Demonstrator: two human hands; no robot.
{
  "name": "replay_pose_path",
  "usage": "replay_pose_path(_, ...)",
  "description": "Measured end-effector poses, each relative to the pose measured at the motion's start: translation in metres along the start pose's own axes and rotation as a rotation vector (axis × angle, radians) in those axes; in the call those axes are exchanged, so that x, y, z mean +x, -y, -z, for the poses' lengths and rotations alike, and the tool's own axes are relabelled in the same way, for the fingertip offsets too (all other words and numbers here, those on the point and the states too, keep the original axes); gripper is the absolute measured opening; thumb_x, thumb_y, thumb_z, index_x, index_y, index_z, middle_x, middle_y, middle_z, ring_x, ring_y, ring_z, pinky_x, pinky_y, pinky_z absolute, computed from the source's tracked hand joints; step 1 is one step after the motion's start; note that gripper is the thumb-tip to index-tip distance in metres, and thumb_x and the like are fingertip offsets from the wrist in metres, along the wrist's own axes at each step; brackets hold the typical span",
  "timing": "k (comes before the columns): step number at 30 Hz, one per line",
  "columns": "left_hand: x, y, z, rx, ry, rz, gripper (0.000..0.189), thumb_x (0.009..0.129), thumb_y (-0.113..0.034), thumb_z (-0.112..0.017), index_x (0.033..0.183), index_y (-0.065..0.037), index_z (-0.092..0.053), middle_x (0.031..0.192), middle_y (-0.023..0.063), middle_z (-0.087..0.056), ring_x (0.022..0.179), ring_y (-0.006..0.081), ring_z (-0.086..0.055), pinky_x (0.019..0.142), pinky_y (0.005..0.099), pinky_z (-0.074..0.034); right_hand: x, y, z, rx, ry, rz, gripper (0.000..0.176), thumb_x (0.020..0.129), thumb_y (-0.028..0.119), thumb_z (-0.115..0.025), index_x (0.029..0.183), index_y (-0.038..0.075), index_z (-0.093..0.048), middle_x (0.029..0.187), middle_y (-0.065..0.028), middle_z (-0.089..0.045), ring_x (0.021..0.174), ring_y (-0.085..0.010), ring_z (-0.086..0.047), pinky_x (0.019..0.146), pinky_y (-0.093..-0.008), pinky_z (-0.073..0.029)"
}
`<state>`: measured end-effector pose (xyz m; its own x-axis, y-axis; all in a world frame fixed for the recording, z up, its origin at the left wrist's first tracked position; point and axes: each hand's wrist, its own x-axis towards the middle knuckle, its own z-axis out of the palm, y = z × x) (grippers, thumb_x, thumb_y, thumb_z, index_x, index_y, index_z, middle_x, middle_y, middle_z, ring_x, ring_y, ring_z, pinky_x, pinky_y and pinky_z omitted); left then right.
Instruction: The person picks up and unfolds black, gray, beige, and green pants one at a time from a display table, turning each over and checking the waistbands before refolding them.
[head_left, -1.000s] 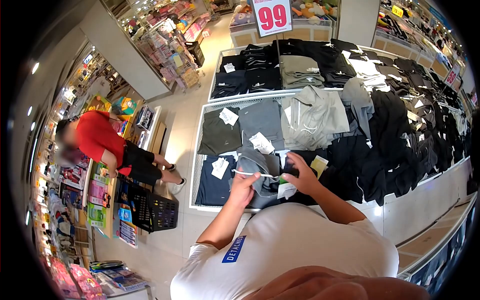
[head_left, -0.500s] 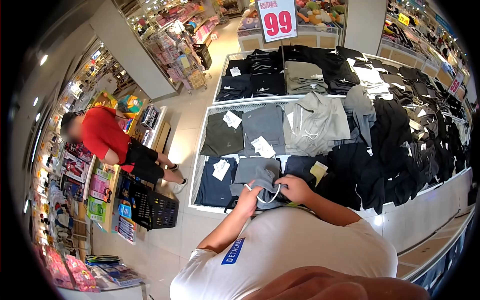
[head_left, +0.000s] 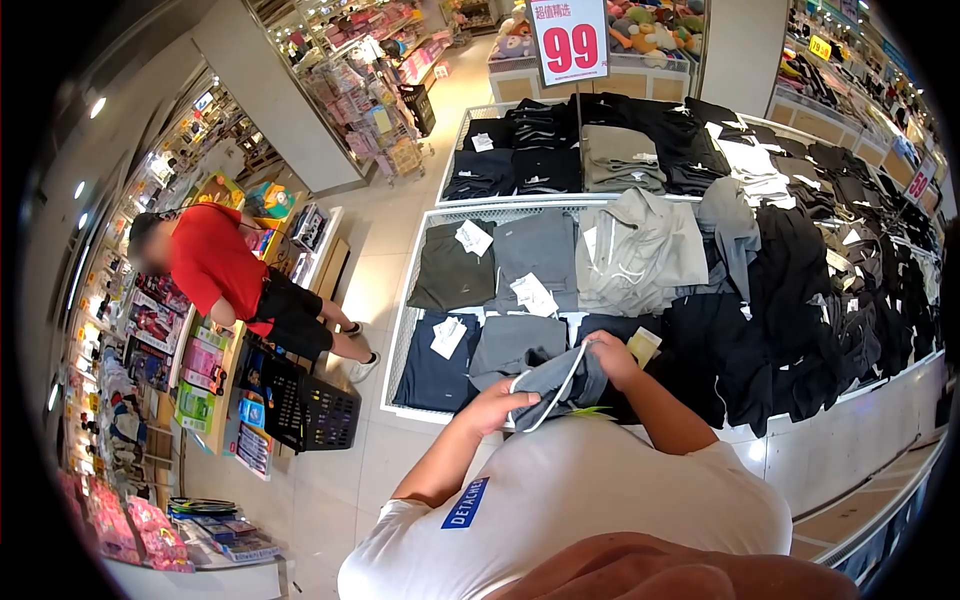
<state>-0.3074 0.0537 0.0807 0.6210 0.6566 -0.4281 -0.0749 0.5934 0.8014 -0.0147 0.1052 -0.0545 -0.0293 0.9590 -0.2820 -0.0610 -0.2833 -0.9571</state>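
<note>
A grey drawstring garment (head_left: pixel 563 385) is stretched between my two hands, close in front of my shirt. My left hand (head_left: pixel 497 405) pinches its left edge, thumb on top. Higher up on the other side, my right hand (head_left: pixel 613 362) grips the opposite edge. A white drawstring (head_left: pixel 560 395) slants across the cloth between them. Behind the garment lies a folded grey piece (head_left: pixel 515 345), partly covered by it. To the left is a navy folded garment (head_left: pixel 433 360) with a white tag. A yellowish tag (head_left: pixel 643 345) shows beside my right hand.
Folded clothes fill a white mesh display table (head_left: pixel 398 400), including a light grey hooded garment (head_left: pixel 640 250) and dark piles at right. A price sign (head_left: pixel 570 45) stands behind. On the left, a person in red (head_left: pixel 215 260) stands near a black basket (head_left: pixel 310 405).
My right hand has moved up and away from my left, spreading the bunched grey garment and pulling its white drawstring into a straighter line. The view has shifted slightly.
</note>
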Motion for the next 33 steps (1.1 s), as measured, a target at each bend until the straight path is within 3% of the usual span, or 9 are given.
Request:
replay_pose_path(5,-0.021,-0.019,0.029,-0.265,-0.066,-0.129,0.032,0.090,-0.011,-0.070,0.117,0.006,-0.066,0.107,0.0127,-0.072,0.091,0.0200,-0.072,0.085,0.0322,-0.057,-0.026,0.061,0.030,0.388,0.576,-0.327,0.028,0.091,0.013,-0.062,0.116,0.000,-0.066,0.107,-0.0059,-0.068,0.100,-0.0145,-0.063,0.090,-0.0298,-0.049)
replay_pose_path(9,-0.031,-0.022,0.039,-0.170,-0.122,-0.233,0.029,0.092,-0.014,-0.070,0.114,0.005,-0.066,0.104,0.0111,-0.073,0.091,0.0172,-0.071,0.084,0.0297,-0.056,-0.032,0.082,0.033,-0.277,0.800,-0.153,0.047,0.085,0.017,-0.078,0.126,0.000,-0.061,0.107,-0.0078,-0.069,0.099,-0.0141,-0.063,0.089,-0.0291,-0.049)
replay_pose_path(15,-0.049,-0.011,0.020,0.181,-0.119,-0.230,0.021,0.089,-0.009,-0.073,0.107,0.000,-0.069,0.095,-0.0015,-0.069,0.084,0.0053,-0.060,0.077,0.0225,-0.049,-0.029,0.029,0.005,-0.889,0.183,0.457,0.032,0.077,0.017,-0.074,0.108,0.009,-0.068,0.098,-0.0148,-0.063,0.092,-0.0357,-0.065,0.083,-0.0435,-0.052)
replay_pose_path(17,-0.063,-0.023,0.005,0.198,-0.116,-0.264,0.022,0.085,-0.002,-0.074,0.106,0.001,-0.068,0.095,-0.0016,-0.068,0.085,0.0052,-0.058,0.080,0.0236,-0.048,-0.033,0.030,-0.005,-0.886,0.078,0.513,0.025,0.084,0.012,-0.066,0.108,0.008,-0.067,0.106,-0.0174,-0.065,0.093,-0.0333,-0.065,0.083,-0.0399,-0.053)
replay_pose_path(19,-0.068,-0.023,0.009,0.196,-0.167,-0.356,0.024,0.085,-0.001,-0.073,0.108,0.001,-0.068,0.097,-0.0004,-0.069,0.088,0.0068,-0.059,0.082,0.0248,-0.048,-0.032,0.036,-0.014,-0.499,0.207,0.132,0.023,0.086,0.005,-0.058,0.109,0.006,-0.065,0.106,-0.0129,-0.066,0.093,-0.0244,-0.066,0.087,-0.0332,-0.052)
replay_pose_path(25,-0.050,-0.022,-0.009,0.390,-0.296,-0.420,0.097,0.075,-0.012,-0.084,0.153,-0.002,-0.027,0.151,0.0102,-0.035,0.137,0.0187,-0.038,0.113,0.0366,-0.034,-0.085,0.114,-0.079,-0.057,0.524,0.508,0.049,0.085,-0.007,-0.053,0.133,0.004,-0.052,0.126,-0.0090,-0.058,0.121,-0.0198,-0.056,0.106,-0.0319,-0.043)
replay_pose_path(27,-0.057,-0.016,-0.012,0.634,-0.265,-0.141,0.065,0.075,-0.007,-0.084,0.133,0.000,-0.055,0.132,0.0117,-0.058,0.119,0.0183,-0.056,0.103,0.0348,-0.044,-0.114,0.149,-0.095,-0.158,0.862,0.312,0.063,0.092,0.009,-0.062,0.151,0.008,-0.038,0.146,-0.0159,-0.050,0.128,-0.0247,-0.055,0.108,-0.0369,-0.043)
replay_pose_path(29,-0.053,-0.013,-0.010,0.740,-0.360,-0.615,0.046,0.079,-0.005,-0.079,0.122,0.000,-0.063,0.115,0.0079,-0.067,0.107,0.0161,-0.062,0.094,0.0326,-0.049,-0.123,0.171,-0.097,-0.373,0.937,0.505,0.073,0.091,0.027,-0.071,0.152,0.005,-0.038,0.140,-0.0196,-0.056,0.128,-0.0334,-0.055,0.108,-0.0394,-0.042)
replay_pose_path(33,-0.083,0.002,0.024,0.458,-0.455,-0.453,0.045,0.080,-0.009,-0.079,0.121,0.000,-0.062,0.111,0.0051,-0.069,0.097,0.0138,-0.064,0.088,0.0301,-0.052,-0.097,0.148,-0.086,-0.054,0.745,0.464,0.030,0.095,0.006,-0.062,0.124,-0.001,-0.063,0.128,-0.0170,-0.066,0.116,-0.0228,-0.065,0.097,-0.0358,-0.051)
